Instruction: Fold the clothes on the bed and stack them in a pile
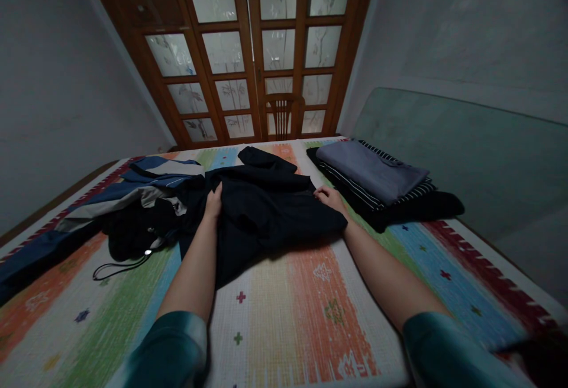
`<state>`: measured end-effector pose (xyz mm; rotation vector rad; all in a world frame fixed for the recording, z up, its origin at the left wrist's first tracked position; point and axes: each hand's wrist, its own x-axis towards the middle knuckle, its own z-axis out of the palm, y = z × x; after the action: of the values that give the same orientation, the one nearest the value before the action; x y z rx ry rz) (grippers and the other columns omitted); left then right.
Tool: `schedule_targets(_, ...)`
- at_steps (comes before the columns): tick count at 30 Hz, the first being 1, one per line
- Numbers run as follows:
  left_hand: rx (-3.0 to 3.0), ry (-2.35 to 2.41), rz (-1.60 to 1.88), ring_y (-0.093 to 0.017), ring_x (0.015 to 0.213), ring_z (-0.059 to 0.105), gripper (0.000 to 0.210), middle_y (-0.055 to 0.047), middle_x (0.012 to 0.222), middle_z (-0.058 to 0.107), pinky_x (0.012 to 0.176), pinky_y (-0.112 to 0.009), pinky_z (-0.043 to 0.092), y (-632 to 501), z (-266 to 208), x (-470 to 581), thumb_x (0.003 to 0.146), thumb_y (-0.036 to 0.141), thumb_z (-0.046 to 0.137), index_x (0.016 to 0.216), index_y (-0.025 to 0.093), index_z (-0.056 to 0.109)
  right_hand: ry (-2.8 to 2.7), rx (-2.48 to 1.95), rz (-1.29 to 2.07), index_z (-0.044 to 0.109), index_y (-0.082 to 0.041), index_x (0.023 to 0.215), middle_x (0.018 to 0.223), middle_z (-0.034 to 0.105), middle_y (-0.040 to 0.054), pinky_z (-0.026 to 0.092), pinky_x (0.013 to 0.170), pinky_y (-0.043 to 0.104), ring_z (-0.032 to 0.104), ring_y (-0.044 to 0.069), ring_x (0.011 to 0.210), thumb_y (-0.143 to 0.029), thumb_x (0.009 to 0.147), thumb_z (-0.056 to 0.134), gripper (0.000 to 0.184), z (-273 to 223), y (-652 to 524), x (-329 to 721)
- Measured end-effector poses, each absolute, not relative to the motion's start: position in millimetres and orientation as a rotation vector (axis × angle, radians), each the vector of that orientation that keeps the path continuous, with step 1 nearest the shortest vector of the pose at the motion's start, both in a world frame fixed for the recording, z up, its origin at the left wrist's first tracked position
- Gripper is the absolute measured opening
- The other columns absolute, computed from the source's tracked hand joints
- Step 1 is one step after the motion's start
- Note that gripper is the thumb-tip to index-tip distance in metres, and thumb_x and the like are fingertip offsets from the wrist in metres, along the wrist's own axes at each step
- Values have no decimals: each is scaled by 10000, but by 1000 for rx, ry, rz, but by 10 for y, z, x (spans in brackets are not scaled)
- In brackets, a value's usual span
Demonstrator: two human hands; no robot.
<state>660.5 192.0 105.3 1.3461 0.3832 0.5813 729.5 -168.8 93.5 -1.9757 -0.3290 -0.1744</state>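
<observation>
A dark navy garment (266, 213) lies rumpled across the middle of the striped cloth, one part of it stretching away toward the far edge. Its exact kind is hard to make out in the folds. My left hand (213, 201) is closed on the fabric at its left side, thumb on top and fingers hidden by the cloth. At the right edge my right hand (329, 197) pinches the same garment, fingers curled. Close to my left hand lie a black bundle with a cord (142, 228) and a blue, grey and white jacket (164, 169).
A stack of folded clothes (373, 169), grey on top with striped and black ones beneath, sits at the right. Under everything is a colourful striped cloth (270, 317). A wooden chair (281, 116) and glazed doors (252, 51) stand beyond; a pale panel (465, 151) leans at the right wall.
</observation>
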Motion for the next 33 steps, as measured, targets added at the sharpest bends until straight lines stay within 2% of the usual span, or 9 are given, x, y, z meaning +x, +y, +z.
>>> schedule_targets(6,1886,290,553,-313,1323,466,520,-127,1293,627,1132,-454,337,1869,1032,6612,743,424,689,1190,166,635,-909,-2482,-64,638,-187,698,643,632,31,311,579,259,542,156,605,-361,860,472,290,987,-1461,7025)
schedule_targets(10,2115,173,471,-322,1302,484,635,-140,1324,601,1107,-446,366,1780,1012,6625,653,367,739,1241,166,612,-1279,-2440,-28,684,-180,832,783,690,65,363,630,266,593,178,697,-298,871,481,238,1004,-1211,6817)
schedule_targets(16,2297,129,282,-334,1003,652,429,-126,996,733,910,-462,497,1769,992,6627,688,352,622,1050,135,699,-1288,-2411,-264,686,-154,1046,1057,673,130,445,882,381,592,252,997,-198,800,495,315,907,-1178,6894)
schedule_targets(18,2313,86,261,-329,956,660,384,-113,939,741,872,-450,507,1776,995,6613,686,343,595,985,135,715,-1159,-2454,-303,625,-123,1205,1271,587,179,429,961,431,524,296,1180,-222,788,519,441,861,-1231,6990)
schedule_targets(20,2307,27,241,-325,959,655,367,-101,925,743,859,-433,510,1762,1007,6590,680,330,572,951,133,721,-1096,-2498,-263,488,-91,1375,1461,415,213,396,1021,474,394,335,1335,-249,778,544,620,825,-1277,7067)
schedule_targets(22,2286,-24,202,-319,971,649,365,-90,914,744,854,-420,514,1721,1030,6559,674,317,550,935,129,722,-1101,-2532,-191,352,-93,1472,1552,264,211,370,1049,507,275,352,1415,-256,776,541,739,804,-1305,7103)
schedule_targets(25,2226,-112,108,-314,975,645,357,-74,906,745,837,-407,524,1618,1080,6506,673,307,530,918,136,726,-1175,-2505,-188,302,-124,1500,1588,192,170,341,1076,519,186,330,1457,-210,764,505,768,804,-1321,7095)
schedule_targets(29,2059,-279,-94,-296,936,654,330,-36,864,746,812,-403,535,1441,1129,6471,669,308,554,904,159,732,-1083,-2355,-479,459,-152,1407,1555,306,122,298,1118,502,244,276,1444,-125,730,446,678,826,-1344,7090)
schedule_targets(33,1970,-289,-152,-274,870,670,229,-32,812,742,833,-399,532,1258,1126,6475,648,288,609,806,175,731,-895,-2342,-515,530,-183,1338,1433,491,115,312,1103,488,382,278,1364,-173,821,423,528,806,-1389,7155)
